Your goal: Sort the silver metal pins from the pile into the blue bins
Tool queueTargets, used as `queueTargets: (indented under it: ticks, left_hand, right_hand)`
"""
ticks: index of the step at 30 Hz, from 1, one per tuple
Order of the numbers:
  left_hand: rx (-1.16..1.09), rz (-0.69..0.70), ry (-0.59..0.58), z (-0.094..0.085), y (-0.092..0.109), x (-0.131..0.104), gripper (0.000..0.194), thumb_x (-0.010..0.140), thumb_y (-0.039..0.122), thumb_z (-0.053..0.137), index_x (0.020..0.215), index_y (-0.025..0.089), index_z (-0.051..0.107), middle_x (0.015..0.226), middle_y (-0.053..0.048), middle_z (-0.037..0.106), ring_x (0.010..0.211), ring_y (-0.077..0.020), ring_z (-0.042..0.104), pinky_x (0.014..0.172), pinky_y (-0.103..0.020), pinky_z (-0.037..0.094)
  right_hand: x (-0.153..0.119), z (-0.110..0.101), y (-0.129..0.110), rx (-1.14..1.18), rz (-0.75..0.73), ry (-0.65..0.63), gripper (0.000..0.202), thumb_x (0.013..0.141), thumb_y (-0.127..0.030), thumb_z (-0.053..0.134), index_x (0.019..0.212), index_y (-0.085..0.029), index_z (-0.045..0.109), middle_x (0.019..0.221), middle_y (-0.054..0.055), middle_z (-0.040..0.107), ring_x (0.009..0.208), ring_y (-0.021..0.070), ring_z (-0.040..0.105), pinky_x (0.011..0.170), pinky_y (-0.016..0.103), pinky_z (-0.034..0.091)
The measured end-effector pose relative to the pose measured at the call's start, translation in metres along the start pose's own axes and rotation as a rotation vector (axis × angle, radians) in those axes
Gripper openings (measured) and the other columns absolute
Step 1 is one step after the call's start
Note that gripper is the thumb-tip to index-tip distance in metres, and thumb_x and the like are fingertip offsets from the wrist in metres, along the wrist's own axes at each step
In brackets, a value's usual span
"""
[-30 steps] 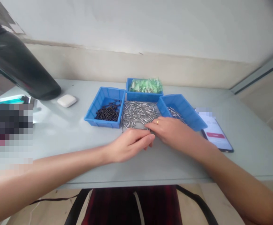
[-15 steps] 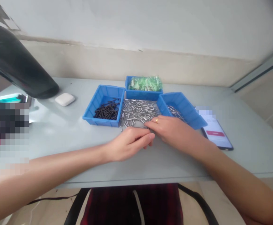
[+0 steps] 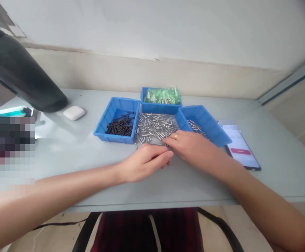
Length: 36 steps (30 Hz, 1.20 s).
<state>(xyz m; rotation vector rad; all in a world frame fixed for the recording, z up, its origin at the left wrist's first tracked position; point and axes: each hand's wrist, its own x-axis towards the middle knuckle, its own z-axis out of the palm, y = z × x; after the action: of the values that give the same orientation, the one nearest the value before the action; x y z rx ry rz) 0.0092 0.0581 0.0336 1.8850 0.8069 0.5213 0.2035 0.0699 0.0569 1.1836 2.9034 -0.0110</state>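
A spread of silver blind rivets (image 3: 155, 124) lies on the grey table between three blue bins. At its near edge is my right hand (image 3: 191, 148), a ring on one finger, its bent fingertips among the rivets. Its thumb is hidden, and what the fingers grip I cannot make out. My left hand (image 3: 144, 162) rests just in front of the pile, closed with the thumb against curled fingers; whatever is in it is hidden. The left bin (image 3: 115, 138) holds dark screw-like pins (image 3: 119, 126). More silver rivets (image 3: 196, 126) lie in the right bin (image 3: 207, 122), partly behind my right hand.
The back bin (image 3: 160, 107) holds a green plastic bag (image 3: 165, 94) with metal pieces. A phone (image 3: 243, 148) lies right of the bins. On the left are a white case (image 3: 74, 112) and a large dark bottle (image 3: 23, 70). A wall stands behind the table.
The whole view has shifted slightly, with the table a little lower in the picture. Both hands stay at the near edge of the rivet pile in nearly the same pose.
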Motion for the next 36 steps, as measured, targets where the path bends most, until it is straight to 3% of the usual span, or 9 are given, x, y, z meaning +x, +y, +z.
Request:
queueTargets:
  ticks: [6,10,15,20,26,36]
  left_hand:
    - [0.002,0.005,0.004,0.0,-0.001,0.0,0.038,0.097,0.037,0.037,0.077,0.014,0.061,0.067,0.001,0.058,0.062,-0.0088,0.052,0.061,-0.019,0.041]
    - [-0.012,0.002,0.003,0.001,-0.002,-0.001,0.038,0.097,0.037,0.037,0.077,0.014,0.061,0.068,0.001,0.059,0.063,-0.0088,0.052,0.061,-0.019,0.041]
    - [-0.028,0.007,0.011,0.0,-0.001,-0.001,0.036,0.096,0.036,0.038,0.078,0.015,0.06,0.068,0.001,0.058,0.064,-0.0093,0.052,0.062,-0.02,0.042]
    - [-0.063,-0.017,0.026,0.0,0.0,0.001,0.032,0.095,0.036,0.039,0.077,0.015,0.055,0.068,0.002,0.056,0.063,-0.0096,0.051,0.061,-0.021,0.042]
    - [-0.133,0.026,0.038,0.0,0.001,0.001,0.027,0.095,0.036,0.04,0.082,0.016,0.053,0.07,0.002,0.055,0.065,-0.0103,0.052,0.062,-0.022,0.043]
    - [-0.176,-0.059,0.049,-0.001,0.0,0.003,0.03,0.096,0.039,0.039,0.086,0.016,0.055,0.071,0.001,0.053,0.066,-0.0103,0.049,0.063,-0.023,0.041]
  right_hand:
    - [0.0,-0.001,-0.001,-0.021,-0.007,-0.018,0.009,0.09,-0.014,0.051,0.085,-0.017,0.058,0.083,0.005,0.061,0.076,0.0164,0.053,0.058,0.025,0.031]
    - [0.0,0.001,0.0,-0.044,-0.042,0.036,0.012,0.089,-0.011,0.05,0.083,-0.017,0.059,0.082,0.006,0.061,0.075,0.0166,0.054,0.058,0.025,0.034]
    - [-0.001,0.002,0.005,-0.027,-0.118,0.297,0.016,0.088,-0.01,0.047,0.092,-0.016,0.062,0.087,0.008,0.063,0.082,0.0195,0.058,0.067,0.029,0.043]
    - [-0.005,-0.006,0.001,0.156,-0.153,0.579,0.019,0.088,-0.012,0.051,0.101,-0.019,0.061,0.093,0.006,0.065,0.089,0.0178,0.06,0.076,0.029,0.048]
    - [-0.006,-0.013,-0.007,0.354,-0.173,0.594,0.016,0.088,-0.015,0.051,0.094,-0.023,0.063,0.087,0.002,0.067,0.081,0.0146,0.063,0.069,0.026,0.051]
    - [-0.006,-0.018,-0.008,0.368,-0.108,0.76,0.018,0.084,-0.013,0.052,0.085,-0.025,0.065,0.081,0.0,0.067,0.075,0.0151,0.064,0.067,0.028,0.052]
